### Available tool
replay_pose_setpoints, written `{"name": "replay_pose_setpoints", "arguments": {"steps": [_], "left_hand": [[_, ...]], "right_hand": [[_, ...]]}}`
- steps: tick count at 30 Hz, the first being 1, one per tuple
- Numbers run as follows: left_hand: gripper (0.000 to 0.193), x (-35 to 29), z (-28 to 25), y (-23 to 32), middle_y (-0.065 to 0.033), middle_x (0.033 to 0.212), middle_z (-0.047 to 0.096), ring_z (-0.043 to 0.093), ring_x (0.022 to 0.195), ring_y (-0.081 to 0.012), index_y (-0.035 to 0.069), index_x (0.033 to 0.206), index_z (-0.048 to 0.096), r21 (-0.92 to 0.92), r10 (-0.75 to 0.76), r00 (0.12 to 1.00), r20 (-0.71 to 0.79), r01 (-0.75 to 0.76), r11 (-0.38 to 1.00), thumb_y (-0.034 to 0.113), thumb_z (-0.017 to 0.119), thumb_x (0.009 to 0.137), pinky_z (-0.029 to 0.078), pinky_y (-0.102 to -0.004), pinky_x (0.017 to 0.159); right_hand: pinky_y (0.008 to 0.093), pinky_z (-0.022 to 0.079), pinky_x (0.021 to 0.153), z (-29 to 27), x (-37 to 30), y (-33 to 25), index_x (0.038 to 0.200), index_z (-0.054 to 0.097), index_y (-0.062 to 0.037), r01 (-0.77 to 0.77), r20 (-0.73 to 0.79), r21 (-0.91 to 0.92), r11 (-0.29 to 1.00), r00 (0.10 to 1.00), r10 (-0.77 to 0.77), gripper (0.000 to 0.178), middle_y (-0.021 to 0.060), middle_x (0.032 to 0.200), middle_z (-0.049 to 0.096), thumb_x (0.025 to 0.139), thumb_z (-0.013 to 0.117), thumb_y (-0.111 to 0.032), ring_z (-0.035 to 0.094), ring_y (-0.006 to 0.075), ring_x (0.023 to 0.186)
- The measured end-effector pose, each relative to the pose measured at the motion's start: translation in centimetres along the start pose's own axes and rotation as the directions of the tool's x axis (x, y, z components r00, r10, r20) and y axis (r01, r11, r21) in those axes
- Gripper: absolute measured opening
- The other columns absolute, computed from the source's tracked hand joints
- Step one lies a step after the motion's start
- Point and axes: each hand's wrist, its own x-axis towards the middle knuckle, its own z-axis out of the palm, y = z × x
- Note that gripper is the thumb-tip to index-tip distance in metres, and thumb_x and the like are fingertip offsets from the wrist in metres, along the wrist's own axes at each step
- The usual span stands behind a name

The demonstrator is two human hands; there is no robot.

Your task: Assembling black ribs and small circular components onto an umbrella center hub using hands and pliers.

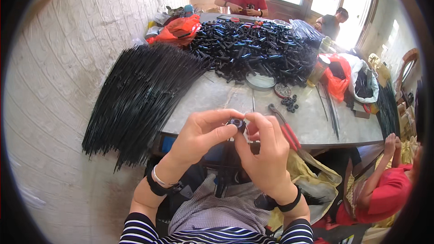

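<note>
Above the near edge of the table, my left hand pinches a small round black part with a paler ring-shaped face between thumb and fingers. My right hand meets it from the other side, its thumb and bent fingers closed around the part's right edge. A thin pale strand shows by the right fingertips; whether it belongs to the part I cannot tell. Red-handled pliers lie just right of my right hand. Beyond it are several small black round pieces, a dish of small bits and a shallow round tin.
A large heap of short black tubes covers the far table. Long black rods overhang its left side. Red and white bags stand right, near a jar. People sit at the far side and near right.
</note>
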Motion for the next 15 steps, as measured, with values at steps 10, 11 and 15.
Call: {"name": "replay_pose_setpoints", "arguments": {"steps": [10, 11, 15], "left_hand": [[0.028, 0.0, -0.9, 0.0, -0.0088, 0.104, 0.062, 0.058, 0.096, -0.0117, -0.007, 0.116, 0.056, 0.170, 0.072, 0.987, 0.140, -0.096, 0.981, 0.010, 0.056, 0.093, 0.048, -0.0253, 0.083], [0.028, 0.0, -0.8, -0.1, -0.0088, 0.104, 0.062, 0.058, 0.096, -0.0117, -0.007, 0.116, 0.056, 0.174, 0.069, 0.987, 0.144, -0.094, 0.980, 0.010, 0.056, 0.093, 0.048, -0.0253, 0.083], [0.027, 0.4, -0.9, -0.4, -0.0075, 0.104, 0.062, 0.057, 0.093, -0.0109, -0.005, 0.115, 0.058, 0.158, 0.061, 0.986, 0.153, -0.085, 0.984, 0.010, 0.057, 0.092, 0.047, -0.0242, 0.080]], "right_hand": [[0.0294, 0.053, 0.053, 0.2, -1.8, 0.3, 0.099, 0.058, 0.0021, -0.041, -0.038, 0.196, 0.980, 0.998, 0.050, 0.030, 0.0124, 0.079, 0.064, 0.073, 0.073, 0.004, 0.066, 0.0227, 0.065], [0.0294, 0.053, 0.053, 0.1, -1.8, 0.5, 0.098, 0.058, 0.0021, -0.040, -0.034, 0.209, 0.977, 0.998, 0.048, 0.029, 0.0125, 0.079, 0.064, 0.073, 0.073, 0.004, 0.066, 0.0226, 0.065], [0.0294, 0.053, 0.053, -0.1, -1.9, 0.8, 0.095, 0.060, 0.0016, -0.052, -0.045, 0.248, 0.967, 0.997, 0.065, 0.025, 0.0135, 0.081, 0.065, 0.073, 0.073, 0.004, 0.067, 0.0221, 0.065]]}}
